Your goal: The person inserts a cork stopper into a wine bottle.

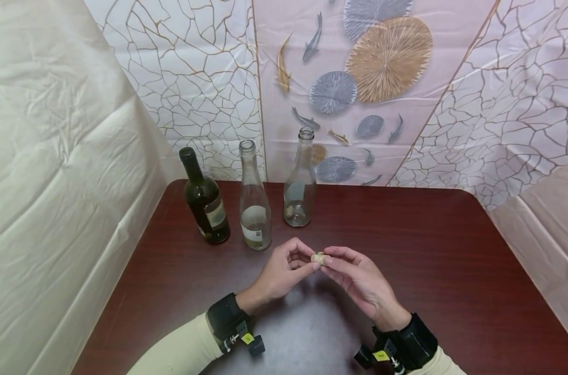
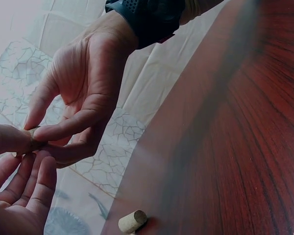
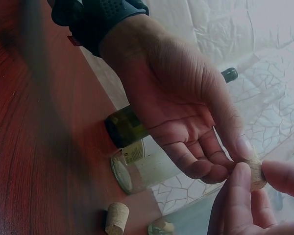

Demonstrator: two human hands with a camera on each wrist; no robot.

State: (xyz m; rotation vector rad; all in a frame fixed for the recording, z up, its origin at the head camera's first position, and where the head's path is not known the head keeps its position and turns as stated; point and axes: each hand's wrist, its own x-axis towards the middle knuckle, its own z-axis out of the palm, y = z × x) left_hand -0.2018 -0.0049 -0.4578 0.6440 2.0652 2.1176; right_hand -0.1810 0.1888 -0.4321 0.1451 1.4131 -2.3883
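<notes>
A small tan cork [image 1: 318, 259] is held up above the table between both hands. My left hand [image 1: 281, 271] pinches one end with thumb and fingertips. From the other side, my right hand [image 1: 364, 284] grips the same cork between thumb and forefinger, its fingertips nearly meeting the left ones. In the right wrist view the cork [image 3: 256, 175] is partly covered by fingers. A second cork [image 3: 117, 218] lies on the table beyond the hands; the left wrist view also has this loose cork [image 2: 132, 222]. From the head camera it is mostly hidden behind the fingers.
Left of centre, toward the back of the dark red table [image 1: 429, 234], stand a dark green bottle [image 1: 207, 195], a clear labelled bottle [image 1: 254, 200] and another clear bottle [image 1: 300, 185] with something pale at its bottom. Patterned cloth [image 1: 209, 78] hangs behind the table.
</notes>
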